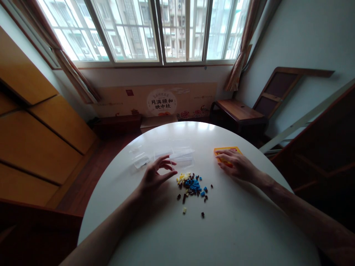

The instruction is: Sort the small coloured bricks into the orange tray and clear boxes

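The work seems to stand at the picking stage. A small heap of blue, yellow and dark brown plastic bricks [192, 184] lies loose in the middle of the round white table [222, 229], with a few strays just below it. The left hand [156, 174] rests just left of the heap, fingers half curled and apart, holding nothing that shows. The right hand [235, 165] lies flat and open on a flat orange plastic plate [226, 150], steadying rather than gripping it (only its far edge shows). Clear plastic packaging [177, 155] sits behind the heap. Lifting 1 brick would call for a fine 2-finger pinch, since the pieces lie touching.
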The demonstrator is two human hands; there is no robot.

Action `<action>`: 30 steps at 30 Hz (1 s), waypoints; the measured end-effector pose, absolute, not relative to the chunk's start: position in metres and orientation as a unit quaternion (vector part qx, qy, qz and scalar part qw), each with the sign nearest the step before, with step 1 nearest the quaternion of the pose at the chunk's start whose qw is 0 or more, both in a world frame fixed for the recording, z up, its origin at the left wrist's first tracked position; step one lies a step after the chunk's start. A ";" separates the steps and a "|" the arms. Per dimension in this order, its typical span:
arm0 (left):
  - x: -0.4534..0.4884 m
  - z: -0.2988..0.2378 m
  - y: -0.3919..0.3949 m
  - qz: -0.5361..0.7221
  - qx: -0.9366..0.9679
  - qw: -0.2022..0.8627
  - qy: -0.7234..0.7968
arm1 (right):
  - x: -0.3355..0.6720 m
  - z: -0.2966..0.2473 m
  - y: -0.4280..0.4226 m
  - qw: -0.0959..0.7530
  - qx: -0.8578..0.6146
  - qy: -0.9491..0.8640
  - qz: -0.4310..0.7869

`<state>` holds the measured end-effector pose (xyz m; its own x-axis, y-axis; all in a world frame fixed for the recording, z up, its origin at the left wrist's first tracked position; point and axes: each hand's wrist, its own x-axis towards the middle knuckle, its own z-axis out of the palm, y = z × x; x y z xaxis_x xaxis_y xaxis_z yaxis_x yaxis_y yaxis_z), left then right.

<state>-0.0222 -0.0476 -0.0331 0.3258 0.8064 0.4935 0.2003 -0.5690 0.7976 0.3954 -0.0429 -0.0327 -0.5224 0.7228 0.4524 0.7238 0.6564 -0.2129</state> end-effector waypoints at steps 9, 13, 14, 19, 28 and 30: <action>-0.017 -0.044 -0.044 0.439 0.758 0.400 0.269 | 0.376 -0.008 -0.055 0.321 -0.413 -0.851 0.040; -0.013 -0.043 -0.049 0.422 0.768 0.428 0.221 | 0.328 0.004 -0.067 0.358 -0.358 -0.852 0.134; -0.013 -0.043 -0.051 0.419 0.769 0.433 0.211 | 0.318 0.005 -0.068 0.367 -0.353 -0.849 0.141; -0.013 -0.035 -0.056 0.414 0.784 0.397 0.236 | 0.302 -0.001 -0.052 0.386 -0.344 -0.845 0.136; -0.020 -0.036 -0.050 0.377 0.839 0.222 0.322 | 0.371 -0.006 0.021 0.342 -0.432 -0.830 0.086; -0.020 -0.039 -0.051 0.359 0.850 0.203 0.328 | 0.381 -0.009 0.036 0.318 -0.440 -0.836 0.077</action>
<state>-0.0204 -0.0505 -0.0395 0.5275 0.7032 0.4767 0.4112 -0.7023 0.5811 0.3807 0.0361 -0.0085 -0.4101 0.7851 0.4642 0.6868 0.6007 -0.4092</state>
